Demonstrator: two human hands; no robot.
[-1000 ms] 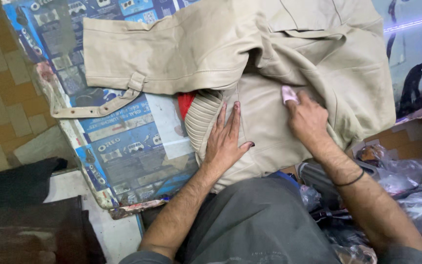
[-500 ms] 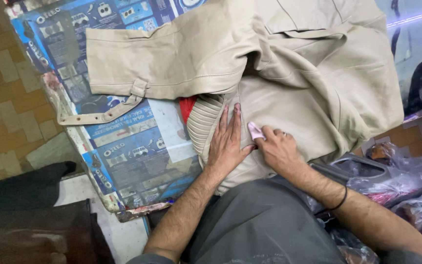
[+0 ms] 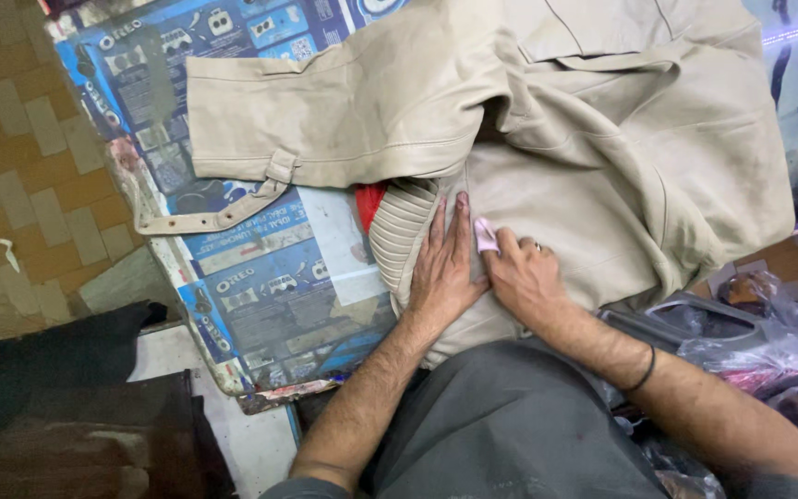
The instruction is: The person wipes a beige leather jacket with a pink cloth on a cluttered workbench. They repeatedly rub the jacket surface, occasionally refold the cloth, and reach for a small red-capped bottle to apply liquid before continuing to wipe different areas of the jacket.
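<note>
The left hand (image 3: 441, 268) lies flat, fingers spread, on the beige jacket (image 3: 602, 139). Just beside it, the right hand (image 3: 524, 277) pinches a small pink piece (image 3: 485, 235), perhaps cloth. The jacket looks soft, heavy and floppy, best grasped at its ribbed hem (image 3: 399, 226).

— We see the beige jacket (image 3: 602, 157): it looks like smooth leather, matt, with dirty marks, and a ribbed hem (image 3: 399, 226).

— Yes, and we see the board (image 3: 260, 277) under it covered in glossy printed paper, worn at the edges. The floor tiles (image 3: 20, 157) look rough.
</note>
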